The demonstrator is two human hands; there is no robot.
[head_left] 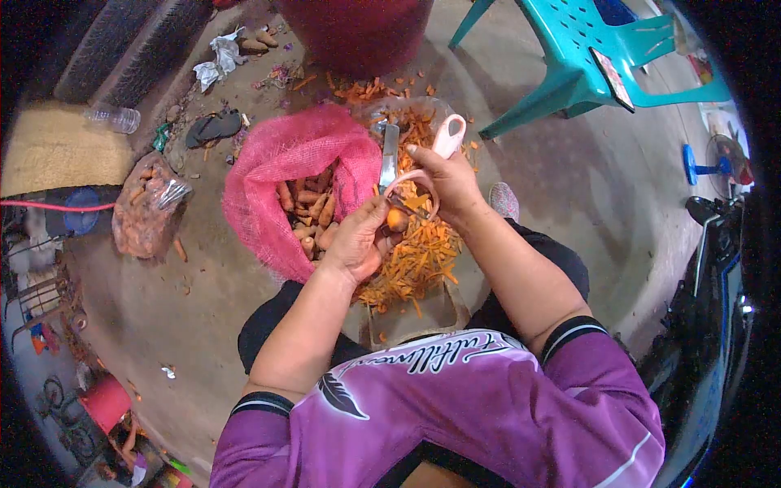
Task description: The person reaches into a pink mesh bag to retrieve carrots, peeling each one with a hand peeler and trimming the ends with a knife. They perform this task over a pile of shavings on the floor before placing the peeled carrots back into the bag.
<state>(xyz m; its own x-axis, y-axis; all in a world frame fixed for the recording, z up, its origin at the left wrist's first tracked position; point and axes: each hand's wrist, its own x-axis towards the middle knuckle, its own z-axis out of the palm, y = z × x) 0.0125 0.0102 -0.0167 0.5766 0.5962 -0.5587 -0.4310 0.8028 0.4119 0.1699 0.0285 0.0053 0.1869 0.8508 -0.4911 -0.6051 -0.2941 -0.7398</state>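
My left hand (358,240) is closed around a carrot (397,220), whose orange end shows between the fingers. My right hand (447,180) grips a pale pink peeler (449,137); its handle loop sticks out above the thumb and its curved head is close to the carrot. Just beyond the hands lies a flat metal blade (390,150), perhaps a knife. Underneath is a heap of orange peelings (419,260). To the left of my left hand, a pink mesh sack (268,150) stands open with several carrots (313,199) inside.
A clear plastic bag (146,215) of carrots sits further left, near a flip-flop (213,130) and a plastic bottle (114,119). A dark red tub (358,32) stands ahead. A green plastic chair (561,49) is at the upper right, with a motorcycle (708,301) at the right edge.
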